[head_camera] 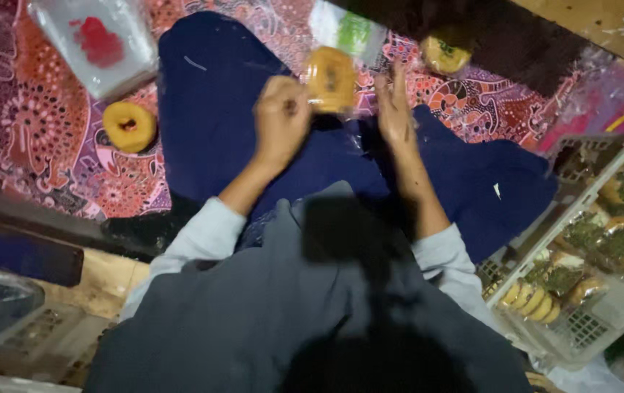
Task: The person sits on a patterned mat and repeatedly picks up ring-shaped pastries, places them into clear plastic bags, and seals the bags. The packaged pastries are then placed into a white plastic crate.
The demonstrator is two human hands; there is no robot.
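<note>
Wrapped doughnut (331, 78) is up in front of me, over my dark blue lap, blurred. My left hand (280, 120) is fisted, fingers pinched on its clear wrap at the left edge. My right hand (393, 109) is just beside it, fingers straight and together, flat; contact unclear. Bare doughnut (129, 126) lies on the patterned cloth (42, 138) to the left. White crate (621, 291) of packed pastries sits to my right.
</note>
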